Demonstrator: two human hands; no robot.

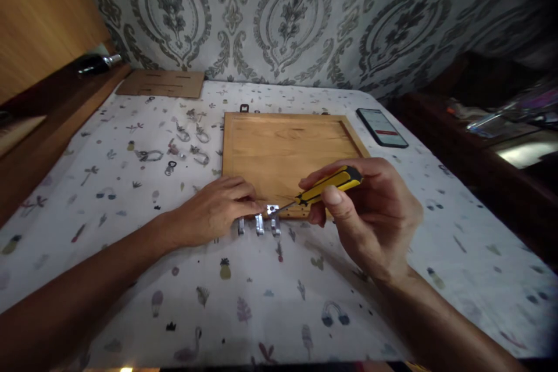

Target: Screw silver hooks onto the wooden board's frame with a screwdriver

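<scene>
Yellow-and-black screwdriver [316, 190], golden-brown wooden panel [288, 154] with darker grain, bright silver hooks [275, 224], white bench cloth [192, 267] printed with small pineapples, palms and rainbows in muted greens, blues and purples, tan cardboard [163, 83], black-edged phone [382, 128], pale grey wall [290, 23] with darker grey leafy medallions

Your bare, sleeveless left forearm [104, 276] slanted in from the near left of the white, print-patterned worktop [196, 325], its left wrist [170, 232] nearly straight. Your bare left hand [218, 209] lay low and palm down, fingers bent and gathered, pointing towards the worktop's right edge; whether their tips pinched could not be told. Your bare right forearm [453, 319] crossed the near edge towards its right end. Your bare right hand [370, 209] was raised, turned inward, its fingers curled and right thumb [333, 196] bent in a closed grip. Your hands stood near each other, not touching.
</scene>
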